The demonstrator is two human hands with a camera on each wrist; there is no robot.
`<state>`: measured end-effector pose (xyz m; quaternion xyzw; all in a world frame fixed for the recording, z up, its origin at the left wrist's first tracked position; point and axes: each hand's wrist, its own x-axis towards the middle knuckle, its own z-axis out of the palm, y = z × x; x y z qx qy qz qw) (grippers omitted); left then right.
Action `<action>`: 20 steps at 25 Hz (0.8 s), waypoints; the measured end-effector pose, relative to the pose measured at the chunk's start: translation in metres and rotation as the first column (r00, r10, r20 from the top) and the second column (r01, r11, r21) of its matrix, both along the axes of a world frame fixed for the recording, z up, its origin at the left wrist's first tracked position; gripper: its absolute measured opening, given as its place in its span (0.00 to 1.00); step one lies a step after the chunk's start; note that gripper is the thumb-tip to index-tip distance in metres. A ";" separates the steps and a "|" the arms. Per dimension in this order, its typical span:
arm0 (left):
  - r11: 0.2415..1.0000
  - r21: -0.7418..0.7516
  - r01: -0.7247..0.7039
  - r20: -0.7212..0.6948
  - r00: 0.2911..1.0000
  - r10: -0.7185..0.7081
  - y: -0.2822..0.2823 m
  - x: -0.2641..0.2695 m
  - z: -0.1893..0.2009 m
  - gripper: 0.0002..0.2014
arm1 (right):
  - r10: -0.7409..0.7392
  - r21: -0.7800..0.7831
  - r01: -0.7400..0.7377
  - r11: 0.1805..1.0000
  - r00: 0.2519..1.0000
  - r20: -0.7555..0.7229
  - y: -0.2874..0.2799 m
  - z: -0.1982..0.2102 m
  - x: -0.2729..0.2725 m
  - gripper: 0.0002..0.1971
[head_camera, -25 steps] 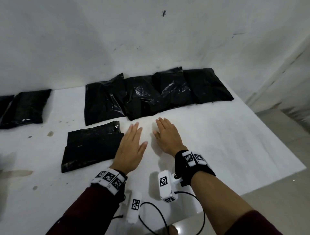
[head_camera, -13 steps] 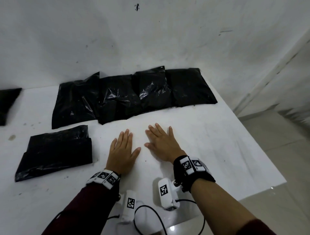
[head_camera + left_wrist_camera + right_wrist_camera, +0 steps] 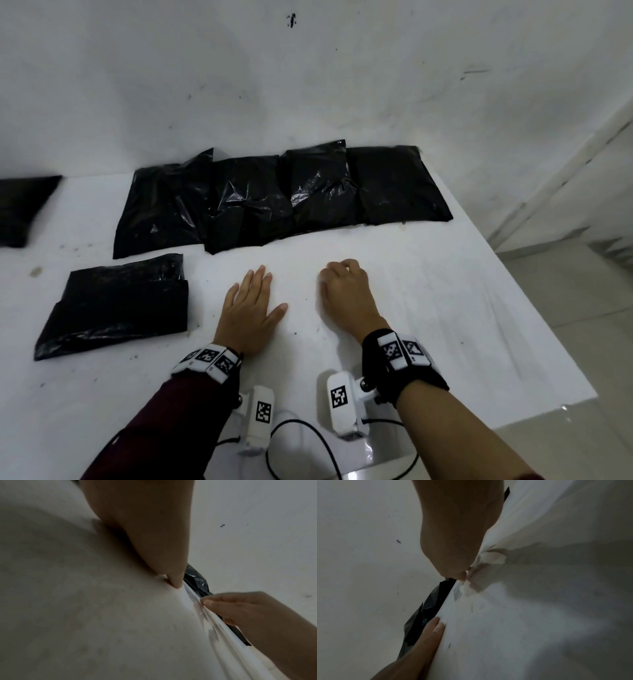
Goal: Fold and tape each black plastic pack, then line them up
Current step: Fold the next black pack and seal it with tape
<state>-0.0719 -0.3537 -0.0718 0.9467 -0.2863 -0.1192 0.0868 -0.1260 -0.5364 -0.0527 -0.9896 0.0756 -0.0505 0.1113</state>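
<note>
Several black plastic packs (image 3: 274,198) lie side by side, overlapping, along the wall at the back of the table. A folded black pack (image 3: 116,305) lies apart at the front left, and another (image 3: 24,209) at the far left edge. My left hand (image 3: 253,301) lies flat on the white table cover (image 3: 428,308), right of the folded pack and not touching it. My right hand (image 3: 339,284) sits beside it with its fingers curled. In the right wrist view, its fingertips (image 3: 460,574) pinch a bunched fold of the cover. Neither hand holds a pack.
The table's right edge (image 3: 534,308) drops to a tiled floor. White wrist cameras with cables (image 3: 308,438) sit at the front edge. The wall (image 3: 308,85) stands right behind the row of packs. No tape is in view.
My right hand's fingers have gone from flat to curled and now bunch the table cover. The left hand stays flat. The head view has swung back to the left.
</note>
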 end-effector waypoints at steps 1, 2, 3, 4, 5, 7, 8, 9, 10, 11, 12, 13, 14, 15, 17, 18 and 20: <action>1.000 0.002 -0.002 -0.004 1.000 0.002 -0.001 0.000 0.000 0.49 | -0.015 0.012 0.016 1.000 0.999 -0.042 0.002 0.005 0.006 0.14; 1.000 0.007 -0.005 -0.006 1.000 0.005 -0.001 0.001 0.000 0.49 | -0.015 0.021 0.017 1.000 0.995 -0.098 0.003 0.007 0.013 0.18; 1.000 0.016 -0.005 -0.007 1.000 0.005 -0.001 0.001 0.000 0.49 | -0.004 0.035 0.010 0.999 0.987 -0.162 0.001 0.009 0.020 0.22; 1.000 0.027 -0.004 -0.006 1.000 0.004 -0.001 0.002 0.000 0.49 | 0.024 0.039 -0.016 0.999 0.980 -0.199 0.000 0.010 0.026 0.26; 0.999 0.033 -0.001 -0.004 1.000 0.001 -0.001 0.002 0.000 0.49 | 0.060 0.041 -0.052 0.998 0.968 -0.245 -0.001 0.011 0.031 0.28; 1.000 0.008 -0.003 -0.003 1.000 0.003 -0.002 0.003 -0.001 0.49 | 0.116 0.048 -0.106 0.993 0.943 -0.313 0.000 0.010 0.039 0.29; 1.000 -0.010 -0.006 -0.004 1.000 0.006 -0.002 0.003 -0.002 0.49 | 0.122 0.042 -0.114 0.993 0.937 -0.326 0.002 0.008 0.039 0.28; 1.000 -0.014 -0.008 -0.004 1.000 0.008 -0.002 0.003 -0.002 0.49 | 0.121 0.028 -0.119 0.993 0.939 -0.322 0.003 0.007 0.038 0.28; 1.000 -0.007 -0.006 0.001 1.000 0.006 -0.001 0.004 -0.002 0.50 | 0.124 0.016 -0.125 0.992 0.945 -0.302 0.005 0.005 0.037 0.28; 1.000 0.003 -0.001 0.004 1.000 0.001 -0.001 0.004 -0.002 0.52 | 0.126 0.009 -0.128 0.992 0.952 -0.279 0.007 0.004 0.035 0.27; 1.000 0.011 0.002 0.000 1.000 -0.002 -0.001 0.004 -0.002 0.53 | 0.128 0.009 -0.130 0.991 0.958 -0.258 0.008 0.003 0.034 0.26; 1.000 0.016 0.004 -0.001 1.000 -0.004 -0.002 0.003 -0.001 0.52 | 0.124 0.014 -0.124 0.992 0.963 -0.238 0.010 0.002 0.034 0.25; 1.000 0.013 0.003 -0.001 1.000 -0.003 -0.003 0.002 0.000 0.51 | 0.113 0.014 -0.112 0.994 0.971 -0.211 0.011 0.002 0.035 0.24; 1.000 0.004 0.001 -0.001 1.000 -0.001 -0.003 0.004 0.001 0.49 | 0.100 0.009 -0.100 0.995 0.978 -0.183 0.013 0.002 0.038 0.22; 1.000 0.010 0.001 -0.011 1.000 -0.001 -0.003 0.003 0.003 0.49 | 0.072 -0.008 -0.074 0.997 0.987 -0.141 0.015 0.004 0.045 0.20; 1.000 0.010 0.001 -0.015 1.000 -0.001 -0.002 0.003 0.003 0.49 | 0.059 -0.010 -0.061 0.998 0.989 -0.136 0.015 0.006 0.048 0.20; 1.000 -0.001 0.000 -0.018 1.000 0.000 0.000 0.004 0.002 0.48 | 0.026 0.002 -0.026 1.000 0.989 -0.147 0.014 0.010 0.053 0.19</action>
